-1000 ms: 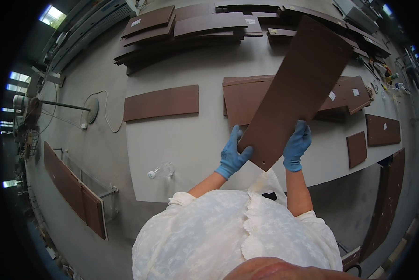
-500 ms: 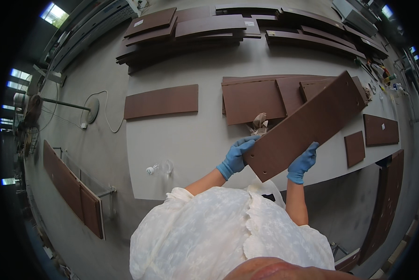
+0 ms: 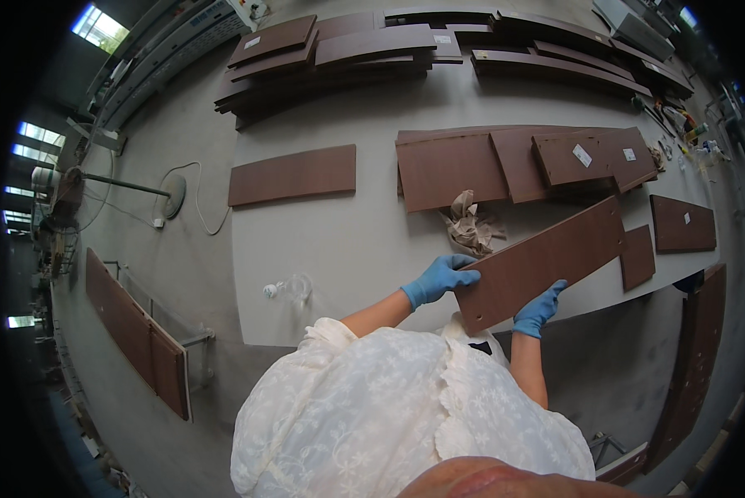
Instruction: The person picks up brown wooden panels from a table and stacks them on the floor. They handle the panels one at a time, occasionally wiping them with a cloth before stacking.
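Observation:
Both my hands wear blue gloves and grip one long reddish-brown wooden board (image 3: pixel 547 264). Small holes show near the board's ends. It is tilted, its far end pointing up to the right over the near side of the table. My left hand (image 3: pixel 440 280) is closed on the near left corner, thumb on the top face. My right hand (image 3: pixel 540 310) holds the near long edge around the middle, its other fingers partly hidden beneath. A crumpled brown cloth or paper (image 3: pixel 473 226) lies on the table just beyond the board.
Overlapping brown panels (image 3: pixel 451 170) lie beyond the cloth. A single board (image 3: pixel 293 175) lies at left, a clear plastic bottle (image 3: pixel 288 289) nearer me. Stacked boards (image 3: pixel 331 79) line the far edge. Small panels (image 3: pixel 637 257) and tools (image 3: pixel 667 116) are at right; a stand fan (image 3: pixel 173 196) stands left.
The board has come down and toward me, its far end dropping away from the stacked panels, whose white labels now show. Both hands still hold it.

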Demonstrator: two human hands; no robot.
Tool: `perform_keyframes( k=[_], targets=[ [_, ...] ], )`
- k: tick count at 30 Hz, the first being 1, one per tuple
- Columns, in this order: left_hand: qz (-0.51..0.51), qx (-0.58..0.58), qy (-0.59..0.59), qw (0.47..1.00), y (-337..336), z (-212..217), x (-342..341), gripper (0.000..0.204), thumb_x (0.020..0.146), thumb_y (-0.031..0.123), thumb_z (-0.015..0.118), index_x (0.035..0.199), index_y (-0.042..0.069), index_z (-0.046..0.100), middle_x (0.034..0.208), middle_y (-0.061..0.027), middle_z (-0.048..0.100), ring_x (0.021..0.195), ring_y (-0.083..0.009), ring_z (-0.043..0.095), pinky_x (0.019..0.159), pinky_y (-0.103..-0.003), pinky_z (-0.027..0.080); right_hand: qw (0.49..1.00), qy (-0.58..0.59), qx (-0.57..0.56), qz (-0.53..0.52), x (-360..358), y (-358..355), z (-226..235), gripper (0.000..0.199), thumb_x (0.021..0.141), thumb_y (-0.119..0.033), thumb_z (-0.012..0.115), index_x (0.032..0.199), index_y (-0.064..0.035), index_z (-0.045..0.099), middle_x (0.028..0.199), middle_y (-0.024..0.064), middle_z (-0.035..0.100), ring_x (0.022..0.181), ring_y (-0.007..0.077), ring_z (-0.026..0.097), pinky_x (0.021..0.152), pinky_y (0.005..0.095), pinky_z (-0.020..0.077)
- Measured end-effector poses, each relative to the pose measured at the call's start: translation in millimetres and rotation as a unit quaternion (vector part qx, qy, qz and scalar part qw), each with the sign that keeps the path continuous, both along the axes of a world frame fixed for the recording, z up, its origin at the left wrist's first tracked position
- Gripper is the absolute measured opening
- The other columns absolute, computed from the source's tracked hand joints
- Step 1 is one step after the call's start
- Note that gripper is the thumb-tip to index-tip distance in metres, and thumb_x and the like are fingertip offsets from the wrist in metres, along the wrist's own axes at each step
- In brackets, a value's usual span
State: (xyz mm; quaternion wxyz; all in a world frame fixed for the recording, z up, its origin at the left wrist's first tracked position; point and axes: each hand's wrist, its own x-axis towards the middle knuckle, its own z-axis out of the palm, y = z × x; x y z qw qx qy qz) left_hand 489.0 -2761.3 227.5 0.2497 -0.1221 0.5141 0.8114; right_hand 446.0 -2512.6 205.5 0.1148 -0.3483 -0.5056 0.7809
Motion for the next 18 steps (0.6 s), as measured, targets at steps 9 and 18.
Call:
perform_keyframes(
  k=[9, 18],
  targets=[
    [0.009, -0.075, -0.06, 0.995, 37.4, -41.7, 16.2, 0.06, 0.085, 0.033, 0.082, 0.131, 0.001, 0.064, 0.117, -0.0081, 0.07, 0.101, -0.0152, 0.067, 0.084, -0.031, 0.056, 0.985, -0.154, 0.072, 0.023, 18.5, 39.1, -65.5, 0.076, 0.098, -0.063, 0.057, 0.136, 0.0032, 0.059, 0.131, 0.0156, 0.066, 0.109, 0.0324, 0.067, 0.094, 0.0414, 0.0561],
    [0.073, -0.164, -0.093, 0.979, 74.5, -73.9, 36.4, 0.049, 0.085, 0.032, 0.081, 0.125, 0.007, 0.069, 0.11, -0.0046, 0.071, 0.094, -0.0133, 0.066, 0.077, -0.03, 0.054, 0.978, -0.189, 0.081, 0.045, 27.4, 62.0, -81.4, 0.079, 0.097, -0.062, 0.059, 0.141, 0.0034, 0.055, 0.136, 0.0173, 0.063, 0.113, 0.0338, 0.066, 0.096, 0.0431, 0.0554]
  ],
)
